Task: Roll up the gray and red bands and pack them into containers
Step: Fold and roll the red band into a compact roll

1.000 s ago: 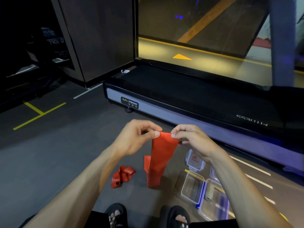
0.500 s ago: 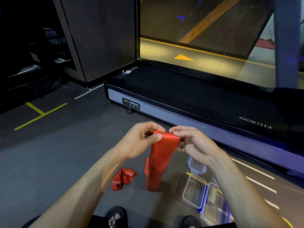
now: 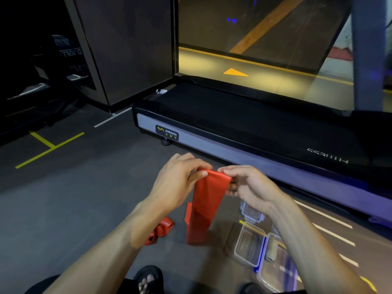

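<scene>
Step in hand: the top edge of the red band (image 3: 206, 200) is being turned over to start a roll, judged from the folded lip held between the two hands.
Technique: the first turn is best kept tight and square to the band's long edges, so that the roll does not cone out to one side; even tension should be kept from both hands (a loose first turn tends to spread as more is wound on).
Hanging length: the band hangs down from the hands to the floor (image 3: 63, 209), where its lower end is creased and folded; it should be let feed up freely as the roll grows.
Left hand (image 3: 178, 185): closed in a pinch on the band's top left corner, thumb towards the camera, fingers curled behind.
Right hand (image 3: 252, 187): closed on the top right corner, fingers curled over the edge with the fingertips seen behind the band.
Second red band (image 3: 159, 232): left crumpled on the floor just left of the hanging one, partly hidden by the left forearm, not yet rolled.
Containers (image 3: 250, 245): clear lidded boxes are set on the floor to the right, under the right forearm; a grayish roll (image 3: 272, 250) is seen in one (taken to be the gray band, though this cannot be confirmed).
Backdrop: a treadmill (image 3: 254, 128) is stood beyond the hands.
</scene>
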The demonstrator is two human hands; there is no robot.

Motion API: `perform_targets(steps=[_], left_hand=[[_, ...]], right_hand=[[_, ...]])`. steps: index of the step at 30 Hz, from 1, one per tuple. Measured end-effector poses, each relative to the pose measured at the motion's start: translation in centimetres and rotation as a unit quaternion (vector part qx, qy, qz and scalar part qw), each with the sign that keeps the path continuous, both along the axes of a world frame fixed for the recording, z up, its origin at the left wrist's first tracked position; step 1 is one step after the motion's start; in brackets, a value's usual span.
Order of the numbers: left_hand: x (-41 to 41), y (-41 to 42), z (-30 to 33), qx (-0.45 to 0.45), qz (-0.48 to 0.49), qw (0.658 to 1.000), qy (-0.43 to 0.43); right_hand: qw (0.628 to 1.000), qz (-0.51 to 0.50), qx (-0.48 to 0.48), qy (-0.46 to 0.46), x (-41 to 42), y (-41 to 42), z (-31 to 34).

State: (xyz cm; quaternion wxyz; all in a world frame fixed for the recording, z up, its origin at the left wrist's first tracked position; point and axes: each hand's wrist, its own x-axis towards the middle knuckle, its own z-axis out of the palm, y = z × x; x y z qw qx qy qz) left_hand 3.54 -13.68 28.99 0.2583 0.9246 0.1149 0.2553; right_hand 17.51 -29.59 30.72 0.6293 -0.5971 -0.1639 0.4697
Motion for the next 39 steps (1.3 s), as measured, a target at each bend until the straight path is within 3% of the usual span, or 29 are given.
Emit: perform_targets(steps=[4,8,13,16,19,21,24,26,32,35,39], left_hand=[[0.0,-0.5,0.0,0.031,0.013,0.999,0.015],[0.0,-0.6,0.0,0.024,-0.028,0.998,0.049],[-0.1,-0.6,0.2,-0.003,-0.037,0.998,0.042],[-0.2,-0.6,0.3,-0.013,-0.04,0.998,0.043],[-0.2,-0.5,0.2,-0.061,-0.04,0.996,0.043],[0.0,-0.2,0.1,-0.15,-0.022,0.988,0.039],[0.1,0.3,0.2,-0.286,-0.019,0.958,0.021],[0.1,0.4,0.5,-0.318,-0.042,0.947,0.022],[0.1,0.3,0.2,-0.311,-0.079,0.946,0.043],[0.2,0.6,-0.4,-0.3,-0.093,0.948,0.042],[0.4,0.7,-1.1,-0.344,-0.093,0.934,0.018]], right_hand=[[0.999,0.012,-0.023,-0.046,0.0,-0.5,-0.6],[0.989,0.025,-0.054,-0.133,-0.1,-0.8,-1.2],[0.983,0.034,-0.051,-0.173,0.2,-1.1,-1.9],[0.958,0.049,-0.051,-0.277,0.2,-1.4,-2.1],[0.924,0.037,-0.028,-0.38,0.4,-1.5,-2.1],[0.909,0.029,-0.018,-0.415,0.5,-1.5,-2.0],[0.901,0.015,-0.013,-0.434,0.6,-1.4,-1.7],[0.908,0.023,-0.013,-0.418,0.6,-1.4,-1.3],[0.912,0.106,-0.025,-0.396,-0.4,-1.4,-0.2],[0.879,0.087,-0.025,-0.467,-1.1,-0.7,-0.6],[0.883,0.059,-0.013,-0.465,-1.2,-0.2,-0.4]])
